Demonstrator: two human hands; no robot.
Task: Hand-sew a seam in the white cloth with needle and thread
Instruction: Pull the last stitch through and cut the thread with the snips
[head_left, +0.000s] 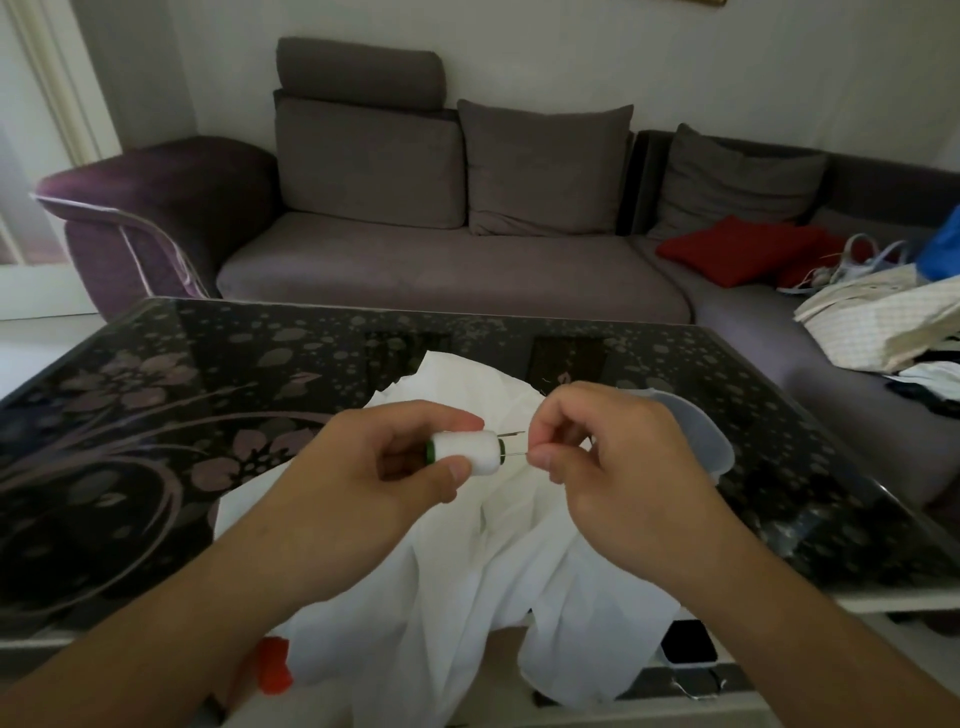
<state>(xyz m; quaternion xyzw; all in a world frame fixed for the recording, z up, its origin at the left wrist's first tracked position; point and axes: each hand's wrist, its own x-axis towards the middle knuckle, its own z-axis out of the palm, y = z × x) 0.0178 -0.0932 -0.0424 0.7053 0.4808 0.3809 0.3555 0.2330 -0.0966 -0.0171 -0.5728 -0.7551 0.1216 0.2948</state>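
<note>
Left hand (384, 462) grips thread spool (464, 450) steady above cloth. Right hand (597, 441) pinches needle (515, 455) stuck in spool end, likely to draw it out. White cloth (483, 545) drapes over tabletop (156, 395) near edge.

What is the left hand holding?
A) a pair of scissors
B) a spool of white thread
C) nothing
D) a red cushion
B: the left hand grips a spool of white thread with green ends, above the white cloth.
</note>
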